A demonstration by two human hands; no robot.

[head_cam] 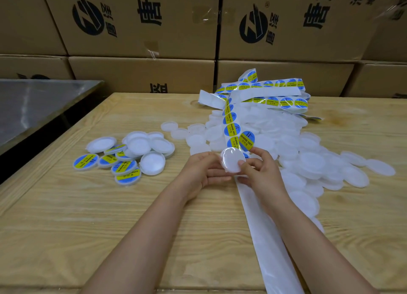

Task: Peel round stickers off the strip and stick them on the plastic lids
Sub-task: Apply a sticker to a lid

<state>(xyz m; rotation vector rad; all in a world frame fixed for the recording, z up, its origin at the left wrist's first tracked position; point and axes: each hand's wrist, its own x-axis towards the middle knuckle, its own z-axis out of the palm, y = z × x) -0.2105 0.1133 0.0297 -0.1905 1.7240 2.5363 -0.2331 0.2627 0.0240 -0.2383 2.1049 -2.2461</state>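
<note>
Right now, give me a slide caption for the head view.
Bare lid held by left hand and right hand; a sticker curls off the strip just behind.

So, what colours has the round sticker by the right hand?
The round sticker is blue with a yellow band and dark lettering; head view.

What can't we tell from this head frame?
Head view:
- Sticker: bottom edge behind the held lid; whether it's free of the strip is unclear.
- Left hand fingertips: hidden behind that lid and the right hand.
- Lid pile: far part covered by the strip; uncountable.
- Bare backing: cut off by bottom edge.
</note>
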